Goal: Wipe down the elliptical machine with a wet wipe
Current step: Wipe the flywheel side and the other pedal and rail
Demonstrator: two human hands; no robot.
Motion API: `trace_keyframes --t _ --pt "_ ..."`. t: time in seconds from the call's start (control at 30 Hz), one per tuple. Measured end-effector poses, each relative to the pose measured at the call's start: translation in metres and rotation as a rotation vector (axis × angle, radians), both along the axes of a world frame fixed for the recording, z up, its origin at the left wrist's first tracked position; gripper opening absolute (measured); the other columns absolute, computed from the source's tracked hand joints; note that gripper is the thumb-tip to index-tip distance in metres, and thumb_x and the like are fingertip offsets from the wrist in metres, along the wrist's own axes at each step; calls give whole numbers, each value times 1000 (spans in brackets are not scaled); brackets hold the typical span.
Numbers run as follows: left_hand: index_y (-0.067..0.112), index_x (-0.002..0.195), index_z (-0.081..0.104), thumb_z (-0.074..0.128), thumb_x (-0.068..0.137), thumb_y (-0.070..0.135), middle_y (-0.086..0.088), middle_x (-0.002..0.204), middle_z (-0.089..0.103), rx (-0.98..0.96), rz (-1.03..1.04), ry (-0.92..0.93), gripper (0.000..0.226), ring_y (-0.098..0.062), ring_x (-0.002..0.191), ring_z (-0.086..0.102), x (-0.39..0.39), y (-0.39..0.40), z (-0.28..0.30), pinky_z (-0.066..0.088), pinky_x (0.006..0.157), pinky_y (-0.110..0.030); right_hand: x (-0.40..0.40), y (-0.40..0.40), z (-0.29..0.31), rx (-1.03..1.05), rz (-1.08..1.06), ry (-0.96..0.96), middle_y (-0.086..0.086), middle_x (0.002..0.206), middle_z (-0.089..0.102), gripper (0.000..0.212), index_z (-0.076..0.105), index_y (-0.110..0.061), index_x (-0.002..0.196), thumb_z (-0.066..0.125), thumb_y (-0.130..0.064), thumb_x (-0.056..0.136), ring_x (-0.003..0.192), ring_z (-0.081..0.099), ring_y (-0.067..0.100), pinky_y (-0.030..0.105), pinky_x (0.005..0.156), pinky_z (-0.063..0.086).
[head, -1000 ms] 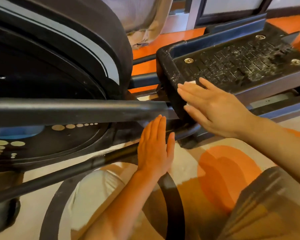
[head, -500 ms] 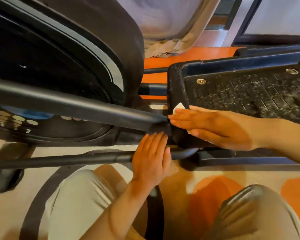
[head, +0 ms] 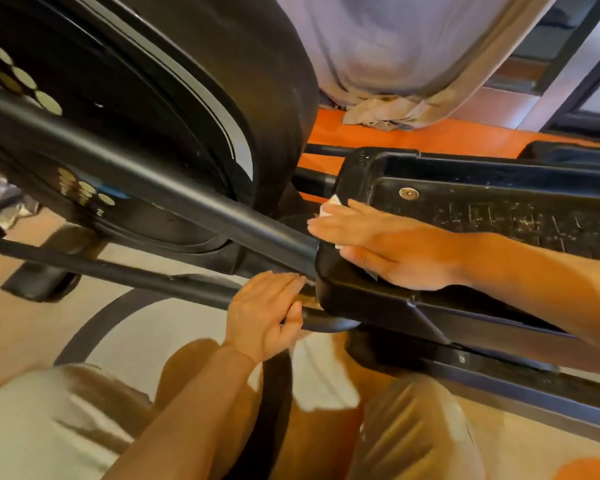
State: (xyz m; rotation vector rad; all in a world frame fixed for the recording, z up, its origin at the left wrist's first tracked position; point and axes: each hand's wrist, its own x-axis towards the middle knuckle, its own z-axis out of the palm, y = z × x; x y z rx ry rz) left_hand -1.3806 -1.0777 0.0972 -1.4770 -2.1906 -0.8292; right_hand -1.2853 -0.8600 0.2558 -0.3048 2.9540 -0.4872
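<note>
Our right hand (head: 392,244) lies flat, fingers straight, pressing the wet wipe (head: 330,205) onto the front outer corner of the foot pedal (head: 499,209). Since a second ago it has slid from the pedal's side wall up over the rim edge (wipe mostly hidden under the palm, white corners showing). Left hand (head: 267,313) stays on the lower rail (head: 146,280), fingers laid over it and now curling a little, thumb underneath, bracing. Judgement: front edge nearly done; the gritty tread surface and the crank arm (head: 174,188) look unwiped.
</note>
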Motion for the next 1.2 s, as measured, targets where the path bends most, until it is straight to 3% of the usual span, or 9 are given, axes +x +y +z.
trace_keyframes --t 0.1,0.27,0.47,0.57,0.67,0.87,0.93,1.07,1.2 --pt "13 118 69 29 101 40 -5 117 69 -109 57 -115 51 -22 110 63 8 2 11 39 108 -32 10 6 0 -22 168 5 -11 157 23 46 29 -22 151 26 -33 106 144 4 -5 16 116 -7" --pt "19 148 37 27 102 38 2 151 42 27 84 -415 51 -7 141 34 21 8 42 26 117 -25 -32 37 -8 139 -34 101 -11 159 18 50 19 -25 154 19 -35 105 145 1 -2 28 120 -5" --pt "-2 136 51 33 103 29 -14 147 45 87 -197 -131 49 -24 142 37 40 31 79 31 116 -42 -58 64 -15 201 -147 138 -7 161 11 51 13 -25 154 21 -38 105 147 7 7 36 119 -7" --pt "-5 131 54 31 105 26 -19 143 49 81 -186 -28 47 -28 139 41 40 39 76 34 115 -48 -56 75 -23 191 -165 233 -4 161 14 58 15 -21 154 21 -46 103 147 11 8 40 118 -13" --pt "-7 131 53 28 105 26 -21 142 49 123 -128 -59 49 -29 140 40 43 42 71 35 114 -49 -51 71 -23 184 -108 217 -2 159 23 58 24 -20 153 14 -43 101 147 9 6 39 117 -17" --pt "-8 129 54 27 106 27 -22 140 51 161 -104 -69 49 -31 137 43 48 46 68 35 114 -47 -29 56 -13 100 249 218 -7 154 33 48 37 -18 148 25 -31 104 145 18 4 30 121 -3" --pt "-7 131 52 28 106 26 -21 140 51 158 -103 -76 48 -30 138 43 47 47 69 34 115 -46 -46 71 -15 183 193 297 -1 149 42 44 45 -14 144 30 -26 104 142 30 13 32 120 2" --pt "-7 130 53 29 106 25 -20 141 51 133 -83 -80 47 -29 138 42 49 45 69 31 116 -43 -80 99 -13 215 -268 288 12 139 53 40 51 -7 136 31 -21 104 133 42 24 31 119 4" --pt "-6 130 54 28 106 26 -19 141 51 120 -79 -74 47 -27 139 42 48 45 72 30 117 -42 -61 74 -21 109 -52 334 13 141 51 44 49 -4 138 31 -20 101 137 39 24 27 119 5"
